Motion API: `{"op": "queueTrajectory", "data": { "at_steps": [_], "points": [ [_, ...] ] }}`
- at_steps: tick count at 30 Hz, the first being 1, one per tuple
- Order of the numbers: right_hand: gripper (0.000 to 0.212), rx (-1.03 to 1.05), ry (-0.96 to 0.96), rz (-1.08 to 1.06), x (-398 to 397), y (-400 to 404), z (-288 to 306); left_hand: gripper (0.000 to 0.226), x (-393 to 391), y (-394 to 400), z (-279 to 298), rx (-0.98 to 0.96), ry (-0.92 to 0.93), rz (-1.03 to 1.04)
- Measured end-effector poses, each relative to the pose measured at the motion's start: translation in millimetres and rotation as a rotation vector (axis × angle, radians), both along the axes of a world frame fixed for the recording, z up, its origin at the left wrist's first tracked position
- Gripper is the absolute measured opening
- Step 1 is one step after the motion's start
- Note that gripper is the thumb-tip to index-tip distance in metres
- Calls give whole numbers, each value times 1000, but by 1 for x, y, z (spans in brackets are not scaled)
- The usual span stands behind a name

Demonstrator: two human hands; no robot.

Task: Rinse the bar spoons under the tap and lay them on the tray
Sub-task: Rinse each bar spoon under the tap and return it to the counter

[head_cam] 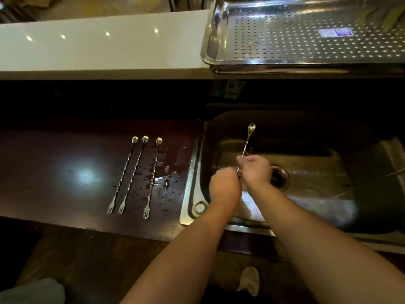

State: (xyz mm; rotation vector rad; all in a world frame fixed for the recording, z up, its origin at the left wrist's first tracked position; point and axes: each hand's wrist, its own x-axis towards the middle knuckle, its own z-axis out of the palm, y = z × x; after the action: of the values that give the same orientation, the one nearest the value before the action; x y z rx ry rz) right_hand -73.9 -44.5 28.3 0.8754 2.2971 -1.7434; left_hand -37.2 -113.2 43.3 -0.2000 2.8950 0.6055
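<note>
You've got both hands over the sink right now, working on one bar spoon. Your right hand has its fingers curled round the twisted stem about midway, and your left hand looks closed on the lower end, though its fingers are hidden behind the knuckles, so I'm going by the fist shape. The bowl end sticks up and away from you, over the basin and just beyond the drain. Holding it at two points like that makes sense to me: it keeps a long thin stem steady while you rub it. I can't make out the tap or a clear stream of water, so I can't say whether it's running.

Three more spoons lie side by side on the dark counter left of the sink, bowls far, fork ends near you, with water drops around the rightmost one. They're probably queued there within easy reach.

The perforated tray sits up on the raised ledge behind the sink with no spoons that I can see, so you're early in the job, I'd say.
</note>
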Motion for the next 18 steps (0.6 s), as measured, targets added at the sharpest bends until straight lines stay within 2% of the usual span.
{"op": "queueTrajectory", "data": {
  "at_steps": [5, 8, 18],
  "points": [
    [24, 74, -11, 58, -4, -63, 6, 22, 6, -56, 9, 100, -55, 110],
    [17, 142, -31, 156, -4, -101, 4, 23, 10, -94, 9, 128, -75, 181],
    [22, 359, -92, 356, 1, -191, -6, 23, 21, -179, -12, 106, -64, 281]
  ]
}}
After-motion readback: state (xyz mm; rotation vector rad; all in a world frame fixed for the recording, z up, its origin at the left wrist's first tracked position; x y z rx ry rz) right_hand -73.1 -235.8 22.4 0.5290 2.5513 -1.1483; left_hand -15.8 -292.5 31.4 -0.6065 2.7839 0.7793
